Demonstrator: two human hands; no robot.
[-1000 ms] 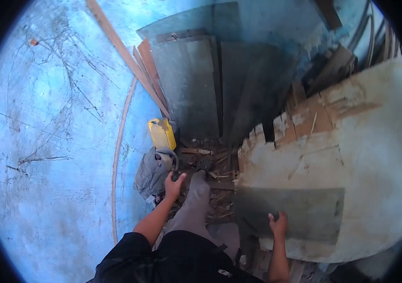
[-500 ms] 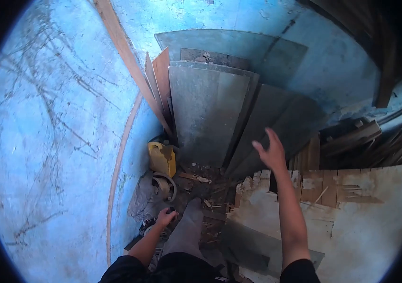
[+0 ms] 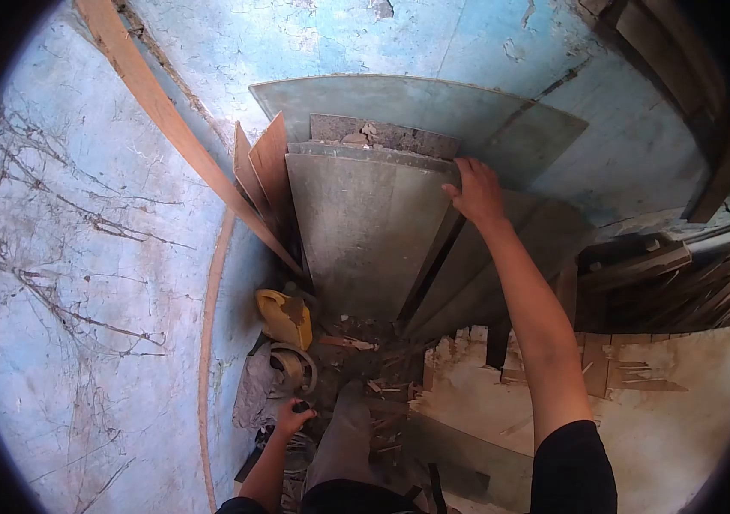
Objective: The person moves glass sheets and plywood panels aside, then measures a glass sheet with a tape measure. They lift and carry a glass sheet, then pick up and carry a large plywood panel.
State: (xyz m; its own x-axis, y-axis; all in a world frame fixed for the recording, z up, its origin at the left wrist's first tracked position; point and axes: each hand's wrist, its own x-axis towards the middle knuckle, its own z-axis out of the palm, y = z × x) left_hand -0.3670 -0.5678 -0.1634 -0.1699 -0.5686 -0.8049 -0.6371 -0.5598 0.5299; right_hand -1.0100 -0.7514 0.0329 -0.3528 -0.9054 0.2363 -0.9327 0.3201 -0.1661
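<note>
My right hand [image 3: 478, 195] is at the upper right corner of a dusty grey pane [image 3: 365, 223], its fingers curled over the edge. The pane stands upright, leaning back against other sheets. Behind it are a speckled, broken-edged piece [image 3: 382, 133] and a wide translucent pane [image 3: 331, 98] against the wall. A darker grey sheet [image 3: 502, 257] leans just right of the gripped pane. Low on the left, my left hand [image 3: 290, 420] is closed around a small black object [image 3: 301, 407], too small to name.
A yellow jerrycan [image 3: 284, 317], a roll of tape-like material [image 3: 299, 367] and a grey bag [image 3: 255, 390] lie along the left wall. Wood scraps litter the floor. A long wooden strip [image 3: 168, 124] leans in the corner. Right are a peeling board [image 3: 673, 411] and stacked timber [image 3: 682, 283].
My right hand has moved up and left from open air onto the pane's corner, and its fingers have closed over the edge. My left hand stays low, still closed. The view has shifted slightly.
</note>
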